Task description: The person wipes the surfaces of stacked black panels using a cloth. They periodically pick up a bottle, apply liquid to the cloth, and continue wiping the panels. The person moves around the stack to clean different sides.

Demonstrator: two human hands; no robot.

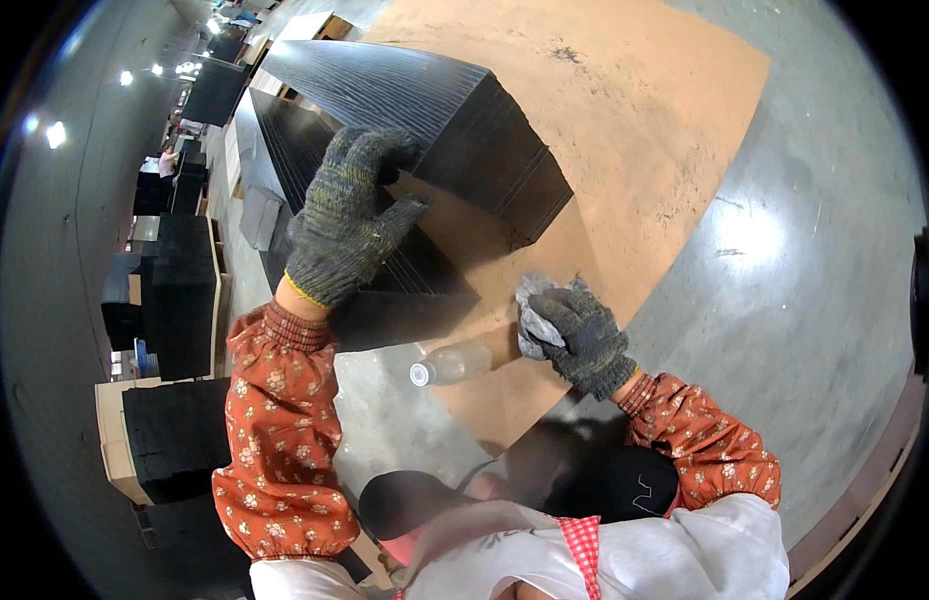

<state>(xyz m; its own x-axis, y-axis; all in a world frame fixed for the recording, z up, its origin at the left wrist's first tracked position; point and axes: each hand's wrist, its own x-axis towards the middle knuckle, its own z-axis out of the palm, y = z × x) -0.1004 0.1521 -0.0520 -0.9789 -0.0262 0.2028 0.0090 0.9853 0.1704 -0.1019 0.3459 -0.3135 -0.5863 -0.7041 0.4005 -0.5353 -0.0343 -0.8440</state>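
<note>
My left hand (350, 215), in a grey knitted glove, reaches to the near left edge of a black wood-grain block of boards (395, 90). Its fingertips meet that edge, and the thumb is spread apart from them. The block lies at an angle across a second black stack (415, 285), partly hidden by my left hand. My right hand (585, 335), gloved the same way, is closed round a crumpled grey-white cloth (538, 310), low over the brown sheet. A clear bottle with a white cap (451, 363) lies between the stacks and my right hand.
A large brown sheet (645, 120), marked with dark smudges, covers part of the grey floor (815, 270). More black stacks (175, 290) stand on pallets along the left. A person (168, 163) is far off at the left. My knees are close below the bottle.
</note>
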